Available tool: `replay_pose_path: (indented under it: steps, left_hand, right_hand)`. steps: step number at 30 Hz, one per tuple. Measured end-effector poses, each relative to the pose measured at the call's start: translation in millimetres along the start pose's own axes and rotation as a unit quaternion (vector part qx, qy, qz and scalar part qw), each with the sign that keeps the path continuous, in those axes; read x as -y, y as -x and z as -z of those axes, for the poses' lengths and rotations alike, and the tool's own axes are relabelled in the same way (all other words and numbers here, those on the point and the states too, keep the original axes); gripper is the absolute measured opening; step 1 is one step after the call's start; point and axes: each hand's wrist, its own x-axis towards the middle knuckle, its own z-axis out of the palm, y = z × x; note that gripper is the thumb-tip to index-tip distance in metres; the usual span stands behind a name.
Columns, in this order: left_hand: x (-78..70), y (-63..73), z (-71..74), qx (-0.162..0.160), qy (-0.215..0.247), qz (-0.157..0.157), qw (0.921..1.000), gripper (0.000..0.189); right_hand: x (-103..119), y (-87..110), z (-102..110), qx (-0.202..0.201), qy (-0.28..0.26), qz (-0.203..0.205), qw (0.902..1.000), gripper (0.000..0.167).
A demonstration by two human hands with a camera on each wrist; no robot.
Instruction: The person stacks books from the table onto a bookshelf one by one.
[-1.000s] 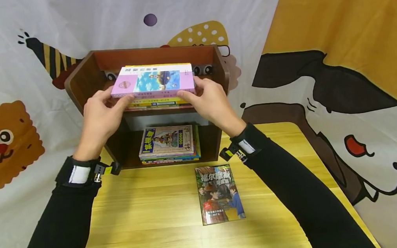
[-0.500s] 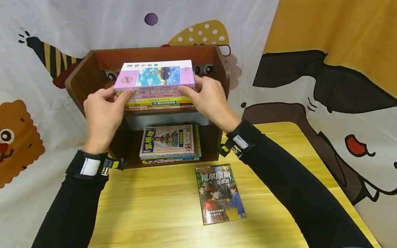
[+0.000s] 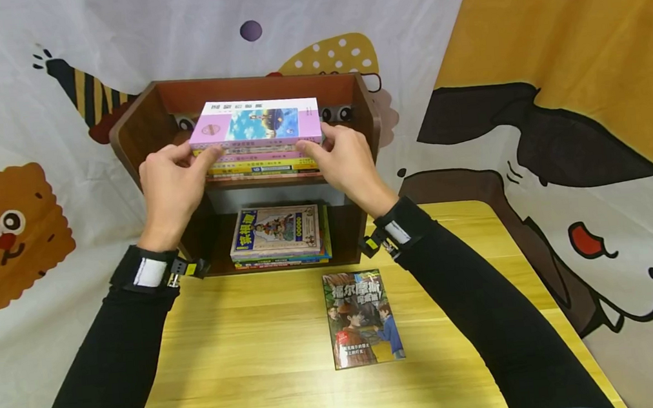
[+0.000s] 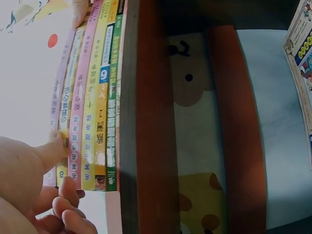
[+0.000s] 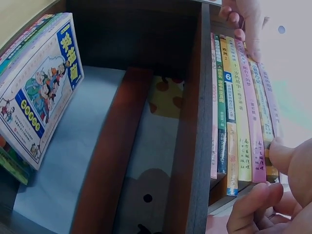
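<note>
A pink and white book (image 3: 212,128) with a blue picture lies flat on top of a book stack (image 3: 268,168) on the upper shelf. My left hand (image 3: 169,188) holds the upper books at their left end, its thumb on the spines and its fingers by the short edge. At the other end my right hand (image 3: 353,166) does the same. In the left wrist view the left thumb (image 4: 51,152) touches the yellow spine just under the top book. The right wrist view shows the right thumb (image 5: 282,158) at the top spines, with curled fingers (image 5: 256,202) beside the ends.
The brown wooden bookshelf (image 3: 374,119) has two levels. A second book stack (image 3: 276,231) sits on its lower level. In front, a dark comic-style book (image 3: 362,317) lies on the wooden table (image 3: 247,360). A cartoon-print cloth (image 3: 183,28) hangs behind.
The pink and white book has come down and back onto the stack, with both hands on it. Over the last half second the hands have hardly moved.
</note>
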Motion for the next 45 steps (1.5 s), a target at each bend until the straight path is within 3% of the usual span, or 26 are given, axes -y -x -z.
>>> replay_pose_path:
  steps: [3, 6, 9, 12, 14, 17, 20, 23, 26, 29, 32, 39, 43, 45]
  left_hand:
    - [-2.2, 3.6, 1.3, -0.007, 0.003, 0.000, 1.0000, 0.055]
    - [-4.3, 15.5, 2.4, -0.037, 0.038, 0.004, 0.9986, 0.058]
    - [-7.0, 34.8, 1.4, -0.074, 0.089, -0.016, 0.9931, 0.054]
    - [-8.5, 58.4, -3.3, -0.073, 0.131, -0.049, 0.9874, 0.036]
    - [-6.0, 74.0, -8.7, -0.058, 0.139, -0.060, 0.9867, 0.029]
    - [5.2, 96.0, -18.8, -0.018, 0.142, -0.046, 0.9886, 0.028]
    - [21.4, 114.5, -30.2, 0.030, 0.116, -0.003, 0.9928, 0.032]
    - [37.7, 130.0, -42.0, 0.096, 0.072, 0.045, 0.9918, 0.041]
    - [53.0, 146.2, -56.5, 0.170, 0.035, 0.085, 0.9812, 0.047]
    - [64.9, 166.4, -74.9, 0.241, 0.012, 0.115, 0.9635, 0.050]
    - [70.2, 189.6, -99.3, 0.287, -0.011, 0.129, 0.9490, 0.049]
    - [56.4, 237.5, -153.5, 0.321, -0.044, 0.092, 0.9415, 0.054]
    - [47.0, 252.6, -177.7, 0.309, -0.087, 0.064, 0.9448, 0.065]
    - [40.8, 258.1, -187.6, 0.293, -0.132, 0.037, 0.9462, 0.074]
  right_hand:
    - [0.4, 4.3, 1.4, 0.002, -0.018, -0.017, 0.9997, 0.057]
    - [-1.4, 16.1, 3.1, -0.004, -0.050, -0.030, 0.9983, 0.059]
    - [-6.6, 36.1, 8.0, -0.007, -0.094, -0.024, 0.9952, 0.051]
    - [-18.3, 59.3, 13.3, 0.008, -0.130, -0.020, 0.9913, 0.042]
    - [-30.7, 74.4, 14.5, 0.020, -0.140, -0.021, 0.9897, 0.037]
    - [-55.0, 94.7, 9.0, 0.030, -0.132, -0.028, 0.9904, 0.034]
    - [-82.4, 114.3, -0.8, 0.030, -0.105, -0.041, 0.9932, 0.035]
    - [-110.6, 132.1, -13.0, 0.033, -0.057, -0.064, 0.9958, 0.039]
    - [-137.7, 149.3, -26.0, 0.057, -0.005, -0.108, 0.9925, 0.045]
    - [-162.5, 164.9, -36.7, 0.096, 0.029, -0.154, 0.9829, 0.050]
    - [-181.7, 177.1, -43.6, 0.119, 0.048, -0.188, 0.9738, 0.050]
    - [-210.9, 196.6, -52.6, 0.121, 0.055, -0.226, 0.9650, 0.048]
    - [-217.3, 202.0, -58.5, 0.121, 0.044, -0.239, 0.9624, 0.046]
    - [-217.8, 203.0, -60.5, 0.118, 0.040, -0.243, 0.9621, 0.045]
